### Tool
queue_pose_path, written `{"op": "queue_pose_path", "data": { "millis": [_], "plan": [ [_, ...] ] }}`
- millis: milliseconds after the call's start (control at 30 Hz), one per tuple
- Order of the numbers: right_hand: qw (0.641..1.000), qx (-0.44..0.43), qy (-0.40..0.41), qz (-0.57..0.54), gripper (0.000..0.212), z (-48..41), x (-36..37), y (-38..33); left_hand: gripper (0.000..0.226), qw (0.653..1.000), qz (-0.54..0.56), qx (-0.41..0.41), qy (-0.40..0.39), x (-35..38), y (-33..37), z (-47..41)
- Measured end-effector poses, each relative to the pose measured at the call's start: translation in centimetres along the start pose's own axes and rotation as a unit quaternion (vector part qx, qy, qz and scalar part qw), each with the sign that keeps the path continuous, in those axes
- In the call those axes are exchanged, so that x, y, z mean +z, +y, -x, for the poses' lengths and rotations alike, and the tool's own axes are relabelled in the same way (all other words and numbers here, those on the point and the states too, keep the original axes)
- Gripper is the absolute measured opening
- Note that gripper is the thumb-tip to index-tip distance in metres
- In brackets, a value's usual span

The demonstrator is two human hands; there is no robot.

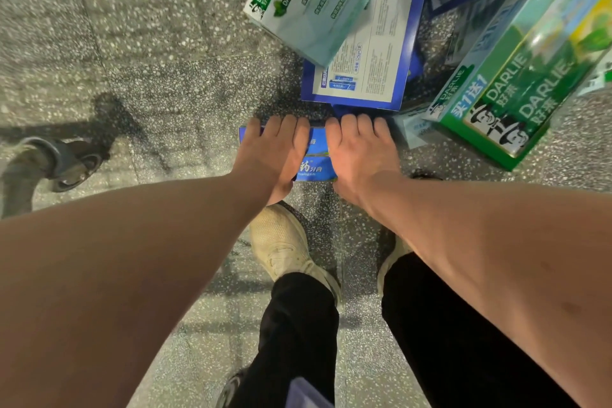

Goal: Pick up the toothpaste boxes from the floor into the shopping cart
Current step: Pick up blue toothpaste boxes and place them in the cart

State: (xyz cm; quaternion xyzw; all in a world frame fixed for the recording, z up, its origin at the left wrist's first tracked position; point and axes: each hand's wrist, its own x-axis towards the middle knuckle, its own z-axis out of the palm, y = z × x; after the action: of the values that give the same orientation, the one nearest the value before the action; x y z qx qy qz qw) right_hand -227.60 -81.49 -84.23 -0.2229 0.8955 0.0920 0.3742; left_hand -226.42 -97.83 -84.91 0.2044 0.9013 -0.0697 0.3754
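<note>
I have both hands down on the blue toothpaste box, which lies flat on the floor just ahead of my pale shoe. The left hand covers its left part and the right hand its right end. On each hand the fingers stretch across the top face and hook over the far edge. The thumbs are hidden under the palms, so I judge this a two-handed clamp but cannot vouch for how firm it is.

The risks sit just beyond my fingertips. A blue-and-white box lies almost against the far edge, with a pale Darlie box leaning on top of it. A green Darlie box is tipped up beside my right hand. If I drag the box forward or lift it at a tilt, I could nudge that heap and bring the leaning boxes sliding down.

With only fingertips over the edge, the smooth carton may also slip out as it comes up.

Only a cart wheel shows, to the left. The basket is out of view, so the swing across would be blind at first.
</note>
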Motion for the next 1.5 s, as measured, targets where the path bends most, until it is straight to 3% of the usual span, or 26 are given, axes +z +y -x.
{"op": "queue_pose_path", "data": {
  "millis": [133, 267, 333, 467, 700, 900, 1167, 1500],
  "plan": [
    [1.0, -0.024, -0.01, -0.008, 0.099, 3.6, -3.3, 0.6, 0.106, 1.0, -0.005, 0.02, 0.008, -3.6, 0.1, 3.6],
    [0.999, -0.039, 0.015, -0.018, 0.08, 7.9, -10.8, 1.6, 0.103, 0.999, -0.006, 0.032, 0.029, -11.2, -1.7, 8.3],
    [0.998, -0.048, 0.028, -0.023, 0.074, 10.5, -16.2, 2.1, 0.095, 0.998, -0.003, 0.035, 0.051, -16.2, -3.0, 11.3],
    [0.997, -0.054, 0.043, -0.02, 0.089, 17.2, -29.6, 3.9, 0.074, 0.996, 0.039, 0.026, 0.073, -29.1, -5.5, 18.6],
    [0.978, -0.042, 0.201, 0.019, 0.062, 35.7, -54.5, 5.2, 0.056, 0.983, 0.073, -0.037, 0.164, -52.3, -7.3, 38.2],
    [0.964, -0.07, 0.244, 0.081, 0.066, 50.4, -68.6, 4.4, 0.069, 0.96, 0.017, -0.052, 0.275, -63.8, -7.2, 52.8],
    [0.903, -0.13, 0.37, 0.177, 0.067, 63.9, -77.3, 1.0, 0.075, 0.914, -0.028, -0.161, 0.371, -70.0, -4.6, 69.4],
    [0.831, -0.315, 0.41, 0.207, 0.077, 73.1, -75.4, -12.6, 0.093, 0.879, -0.017, -0.345, 0.328, -61.0, -0.3, 88.5]
  ]
}}
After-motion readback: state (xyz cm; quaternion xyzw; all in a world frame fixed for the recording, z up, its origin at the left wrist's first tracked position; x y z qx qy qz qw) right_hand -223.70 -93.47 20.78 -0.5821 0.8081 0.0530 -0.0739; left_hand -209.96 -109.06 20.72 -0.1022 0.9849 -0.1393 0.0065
